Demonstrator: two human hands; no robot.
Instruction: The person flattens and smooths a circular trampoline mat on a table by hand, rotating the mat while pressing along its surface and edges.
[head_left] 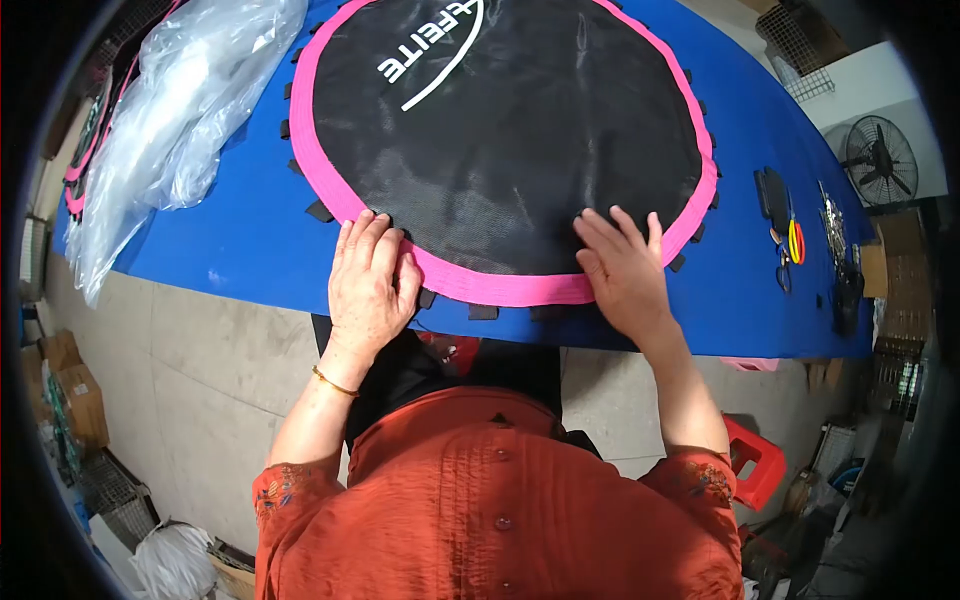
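Observation:
A round black mat (500, 150) with a bright pink border lies flat on the blue table (240, 270); white lettering shows near its far side, and black tabs stick out around the edge. My left hand (370, 280) rests palm down on the near-left part of the pink border, its fingertips reaching the black fabric. On the near-right part lies my right hand (625, 270), fingers spread over the border and the mat. Neither hand grips anything that I can see.
Clear plastic sheeting (190, 90) covers the table's left end. Yellow-and-orange-handled scissors (796, 242), a black item (772, 198) and small metal parts (833, 225) lie at the right. A red stool (752, 462) stands on the floor, cardboard boxes (80, 400) at the left.

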